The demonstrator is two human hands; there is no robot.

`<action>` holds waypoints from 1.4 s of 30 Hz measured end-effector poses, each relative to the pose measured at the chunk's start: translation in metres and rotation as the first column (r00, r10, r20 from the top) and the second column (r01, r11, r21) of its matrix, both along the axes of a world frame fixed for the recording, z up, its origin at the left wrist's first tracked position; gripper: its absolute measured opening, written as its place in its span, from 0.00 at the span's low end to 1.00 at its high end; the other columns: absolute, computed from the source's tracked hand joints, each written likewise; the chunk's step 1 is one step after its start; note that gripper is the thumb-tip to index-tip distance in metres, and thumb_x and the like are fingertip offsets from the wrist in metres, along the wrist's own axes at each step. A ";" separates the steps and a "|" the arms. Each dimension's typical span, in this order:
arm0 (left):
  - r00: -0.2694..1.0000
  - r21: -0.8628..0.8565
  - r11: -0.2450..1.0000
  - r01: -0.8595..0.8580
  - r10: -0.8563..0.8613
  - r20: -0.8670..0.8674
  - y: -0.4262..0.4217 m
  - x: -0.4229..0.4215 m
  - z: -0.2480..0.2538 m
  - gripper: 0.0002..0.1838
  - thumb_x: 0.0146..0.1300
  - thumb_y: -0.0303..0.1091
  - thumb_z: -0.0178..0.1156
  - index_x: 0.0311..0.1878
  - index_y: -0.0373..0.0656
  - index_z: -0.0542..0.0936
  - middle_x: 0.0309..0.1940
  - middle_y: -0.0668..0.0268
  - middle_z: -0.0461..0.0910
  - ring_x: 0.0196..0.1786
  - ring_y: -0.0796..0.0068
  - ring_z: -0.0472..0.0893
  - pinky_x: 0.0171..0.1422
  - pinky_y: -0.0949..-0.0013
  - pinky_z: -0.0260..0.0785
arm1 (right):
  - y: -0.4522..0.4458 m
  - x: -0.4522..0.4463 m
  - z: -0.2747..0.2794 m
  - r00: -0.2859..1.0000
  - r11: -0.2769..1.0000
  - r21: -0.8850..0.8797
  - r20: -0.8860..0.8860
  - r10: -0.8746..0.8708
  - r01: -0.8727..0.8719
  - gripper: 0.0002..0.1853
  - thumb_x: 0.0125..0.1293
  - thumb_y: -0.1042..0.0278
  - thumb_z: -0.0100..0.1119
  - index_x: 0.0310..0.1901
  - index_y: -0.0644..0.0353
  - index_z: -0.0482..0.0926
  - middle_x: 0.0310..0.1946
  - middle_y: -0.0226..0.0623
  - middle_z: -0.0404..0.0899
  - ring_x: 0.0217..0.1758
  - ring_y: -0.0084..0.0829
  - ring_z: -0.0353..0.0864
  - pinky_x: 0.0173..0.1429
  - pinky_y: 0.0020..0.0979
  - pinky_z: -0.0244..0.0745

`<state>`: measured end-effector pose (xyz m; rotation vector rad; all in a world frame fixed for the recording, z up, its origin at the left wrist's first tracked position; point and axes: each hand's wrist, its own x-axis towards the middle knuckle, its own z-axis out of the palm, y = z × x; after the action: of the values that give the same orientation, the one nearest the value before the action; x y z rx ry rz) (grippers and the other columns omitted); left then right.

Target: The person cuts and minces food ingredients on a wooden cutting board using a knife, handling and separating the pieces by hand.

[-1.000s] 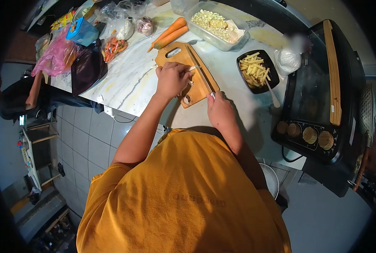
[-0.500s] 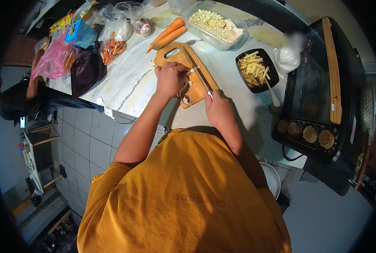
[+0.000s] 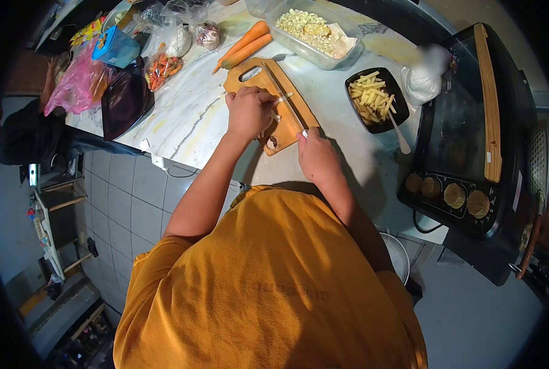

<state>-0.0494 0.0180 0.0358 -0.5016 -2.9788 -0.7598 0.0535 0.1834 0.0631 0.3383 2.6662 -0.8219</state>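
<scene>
My right hand (image 3: 317,154) is closed round the pale handle of a knife (image 3: 290,104). Its long blade lies along the wooden cutting board (image 3: 302,112), pointing away from me. On the left part of the board, my left hand (image 3: 250,114) has its fingers curled down beside the blade, holding a pale food piece (image 3: 283,98) that is partly hidden under them. More pale bits show below those fingers. A small brown and white piece (image 3: 271,142) lies near the board's close edge. Two carrots (image 3: 246,46) rest just beyond the board.
A plastic container (image 3: 342,61) of chopped pale food stands at the back. Right of the board are a black bowl (image 3: 379,127) of pale sticks with a spoon (image 3: 402,140), a white bag (image 3: 421,89) and a black oven (image 3: 453,141). Bags and another person (image 3: 25,138) are at left.
The knife and both hands stay almost in place, with only a slight shift of the blade. The view has tilted a little. At the far left, the other person's arm has moved.
</scene>
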 end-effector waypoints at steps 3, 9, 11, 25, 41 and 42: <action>0.999 0.050 0.999 0.008 -0.006 -0.032 -0.001 -0.001 -0.005 0.06 0.59 0.36 0.67 0.38 0.53 0.91 0.34 0.69 0.83 0.48 0.65 0.79 0.55 0.56 0.56 | -0.001 -0.002 -0.002 1.000 1.000 0.008 0.013 -0.003 0.003 0.20 0.79 0.52 0.45 0.48 0.67 0.70 0.36 0.61 0.84 0.45 0.63 0.84 0.50 0.57 0.77; 1.000 0.035 0.999 0.003 -0.003 -0.011 -0.001 -0.002 -0.004 0.06 0.59 0.35 0.67 0.37 0.53 0.90 0.34 0.70 0.84 0.48 0.65 0.79 0.55 0.56 0.57 | -0.003 -0.004 -0.001 0.997 1.000 0.022 0.076 -0.009 0.007 0.20 0.79 0.53 0.45 0.50 0.66 0.69 0.40 0.61 0.84 0.48 0.62 0.84 0.52 0.57 0.77; 1.000 0.018 1.000 0.002 -0.002 -0.006 -0.002 -0.003 -0.004 0.06 0.59 0.36 0.68 0.38 0.53 0.90 0.36 0.70 0.85 0.49 0.66 0.80 0.55 0.57 0.57 | -0.004 -0.005 -0.003 0.995 1.000 0.005 0.100 -0.024 0.024 0.20 0.79 0.53 0.45 0.50 0.66 0.69 0.41 0.61 0.84 0.49 0.61 0.84 0.53 0.57 0.77; 0.999 0.054 0.998 -0.035 0.035 0.011 -0.003 0.000 -0.006 0.06 0.60 0.37 0.67 0.37 0.53 0.91 0.35 0.68 0.85 0.49 0.65 0.79 0.56 0.58 0.58 | 0.001 0.004 0.000 0.999 1.000 0.017 0.043 -0.010 0.010 0.20 0.79 0.51 0.43 0.51 0.65 0.69 0.39 0.61 0.84 0.46 0.63 0.84 0.52 0.58 0.77; 1.000 0.087 0.996 0.007 -0.008 0.008 -0.001 0.006 -0.004 0.08 0.61 0.40 0.69 0.40 0.51 0.89 0.34 0.69 0.86 0.48 0.64 0.80 0.56 0.57 0.57 | 0.004 0.007 0.002 0.996 1.000 -0.002 -0.085 -0.019 0.019 0.22 0.78 0.51 0.44 0.49 0.68 0.71 0.34 0.64 0.83 0.43 0.65 0.83 0.49 0.58 0.76; 1.000 0.103 0.995 0.011 -0.011 -0.001 -0.002 0.007 -0.002 0.08 0.61 0.39 0.70 0.41 0.50 0.89 0.33 0.69 0.85 0.48 0.64 0.81 0.55 0.57 0.57 | 0.004 0.007 0.002 0.996 1.000 -0.001 -0.084 -0.021 0.021 0.22 0.78 0.51 0.44 0.49 0.68 0.71 0.34 0.64 0.83 0.43 0.65 0.83 0.49 0.58 0.76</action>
<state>-0.0426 0.0163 0.0335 -0.5137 -2.9195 -0.9087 0.0605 0.1875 0.0652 0.3399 2.7450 -0.8609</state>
